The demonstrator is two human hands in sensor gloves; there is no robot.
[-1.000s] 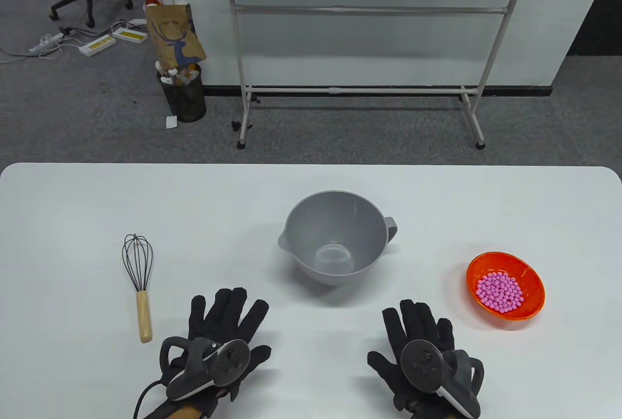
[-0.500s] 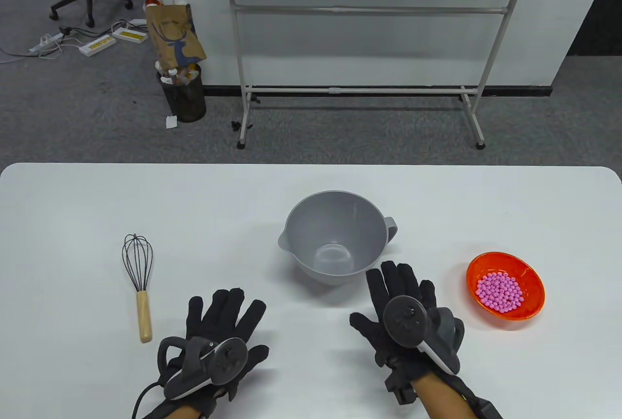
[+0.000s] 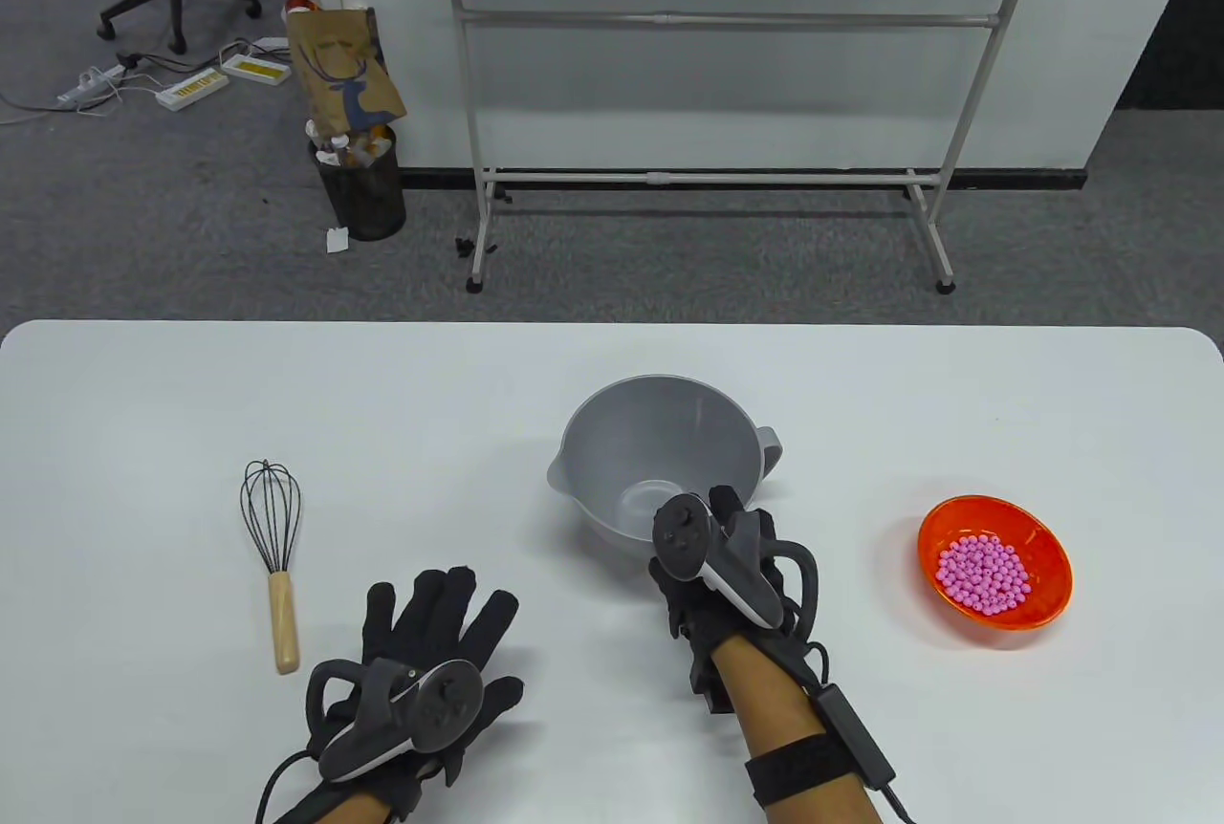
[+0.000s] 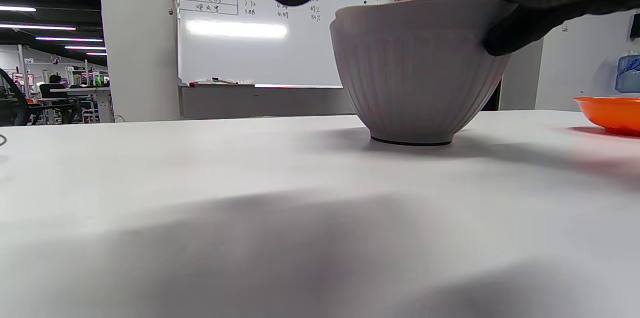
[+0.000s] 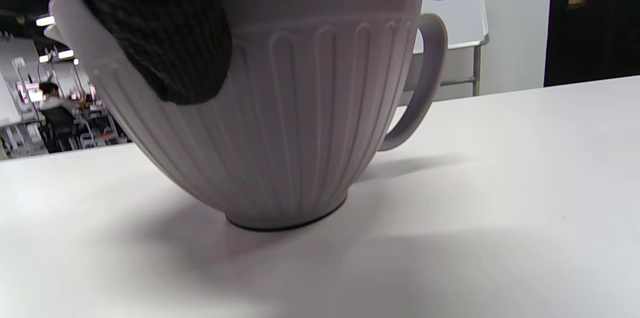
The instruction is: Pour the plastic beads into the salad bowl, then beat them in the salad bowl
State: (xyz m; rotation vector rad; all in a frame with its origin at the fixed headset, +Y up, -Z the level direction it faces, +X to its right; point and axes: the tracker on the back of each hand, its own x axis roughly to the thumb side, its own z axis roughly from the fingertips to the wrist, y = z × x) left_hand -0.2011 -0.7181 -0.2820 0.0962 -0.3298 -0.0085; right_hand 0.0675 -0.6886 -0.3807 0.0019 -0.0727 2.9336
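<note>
- My right hand [image 3: 712,566] is at the near wall of the grey salad bowl [image 3: 660,442], turned on edge; the right wrist view shows my fingers [image 5: 165,43] against the ribbed wall. I can't tell yet whether they actually grip it.
- My left hand [image 3: 421,642] lies flat on the surface [image 3: 143,384], fingers spread, holding nothing.
- The salad bowl sits mid-surface, upright and empty inside. It looks like light, stiff plastic, so I judge it could skate if nudged. The loop handle [image 5: 425,83] on its far right side is the sure hold.
- The pink plastic beads [image 3: 985,574] are heaped in the shallow orange dish [image 3: 1047,542], well to the right. They're tiny and round, bound to roll, so I'd take the dish by its rim and tip it slowly.
- The whisk [image 3: 274,556] lies untouched at left; its wooden handle is the place to grab.
</note>
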